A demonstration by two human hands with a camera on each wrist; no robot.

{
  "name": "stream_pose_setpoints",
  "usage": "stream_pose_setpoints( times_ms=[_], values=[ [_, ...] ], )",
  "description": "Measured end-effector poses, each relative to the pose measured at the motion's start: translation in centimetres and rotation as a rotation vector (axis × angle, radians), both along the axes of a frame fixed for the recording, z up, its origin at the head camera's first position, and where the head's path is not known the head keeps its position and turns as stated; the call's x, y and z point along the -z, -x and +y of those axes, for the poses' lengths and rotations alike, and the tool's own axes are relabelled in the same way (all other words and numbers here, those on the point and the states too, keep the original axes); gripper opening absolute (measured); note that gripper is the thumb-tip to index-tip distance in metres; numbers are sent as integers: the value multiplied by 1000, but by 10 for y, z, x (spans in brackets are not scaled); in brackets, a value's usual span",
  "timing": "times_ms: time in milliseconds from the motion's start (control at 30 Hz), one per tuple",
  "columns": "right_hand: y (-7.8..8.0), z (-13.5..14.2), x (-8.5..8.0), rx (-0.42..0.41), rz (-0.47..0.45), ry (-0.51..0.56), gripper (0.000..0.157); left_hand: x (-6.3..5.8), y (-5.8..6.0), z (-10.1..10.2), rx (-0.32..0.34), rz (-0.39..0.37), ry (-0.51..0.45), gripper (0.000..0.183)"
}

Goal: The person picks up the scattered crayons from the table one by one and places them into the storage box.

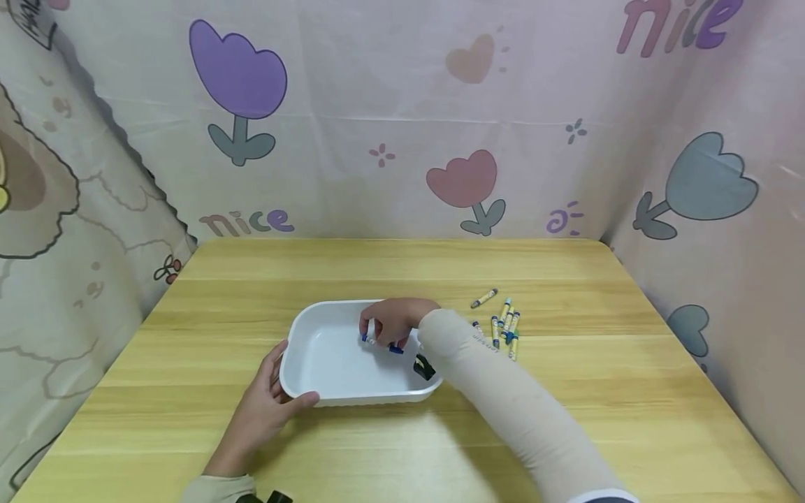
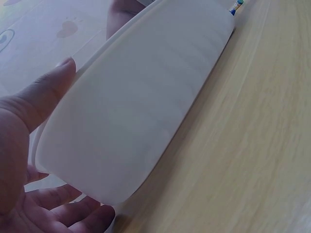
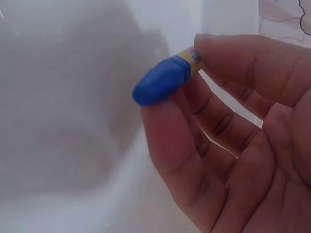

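Note:
A white plastic tray (image 1: 327, 401) with rounded corners stands on the table. My left hand (image 1: 267, 405) grips its near left corner, thumb at the rim and the other fingers along the side; the left wrist view shows the tray's outer wall (image 2: 131, 107) close up. Over the inside of the tray, my right hand (image 1: 396, 320) pinches a blue crayon (image 3: 165, 80) with a yellow label between thumb and fingertips. In the head view the fingers partly cover this crayon (image 1: 395, 348). The right sleeve hides the tray's right rim.
Several crayons (image 1: 506, 325) with yellow labels lie loosely grouped on the wooden table (image 1: 352, 454), right of the tray. A single crayon (image 1: 484, 298) lies just behind them. The right forearm partly covers the group. Patterned cloth (image 1: 352, 140) hangs behind the table and at both sides.

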State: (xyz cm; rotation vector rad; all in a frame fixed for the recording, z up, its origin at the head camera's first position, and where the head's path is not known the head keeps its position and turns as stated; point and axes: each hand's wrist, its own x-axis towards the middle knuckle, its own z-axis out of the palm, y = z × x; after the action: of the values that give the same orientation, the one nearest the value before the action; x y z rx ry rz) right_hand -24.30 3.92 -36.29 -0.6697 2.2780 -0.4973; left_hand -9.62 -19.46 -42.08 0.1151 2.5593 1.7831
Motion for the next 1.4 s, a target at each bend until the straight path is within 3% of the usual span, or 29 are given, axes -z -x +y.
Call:
stream_pose_setpoints(
  times_ms=[200, 533, 900, 1200, 1400],
  values=[
    [-2, -2, 8, -6, 34, -41, 22, 1, 0, 0, 0, 3, 1, 100],
    [-3, -4, 8, -46, 75, -71, 28, 2, 0, 0, 4, 14, -3, 101],
    [-4, -5, 9, -38, 91, -101, 32, 0, 0, 0, 2, 8, -6, 100],
    [-1, 2, -12, 39, 48, -4, 23, -2, -1, 0, 1, -4, -1, 100],
    [5, 17, -31, 50, 54, 73, 29, -4, -2, 1, -2, -11, 6, 100]
  ],
)
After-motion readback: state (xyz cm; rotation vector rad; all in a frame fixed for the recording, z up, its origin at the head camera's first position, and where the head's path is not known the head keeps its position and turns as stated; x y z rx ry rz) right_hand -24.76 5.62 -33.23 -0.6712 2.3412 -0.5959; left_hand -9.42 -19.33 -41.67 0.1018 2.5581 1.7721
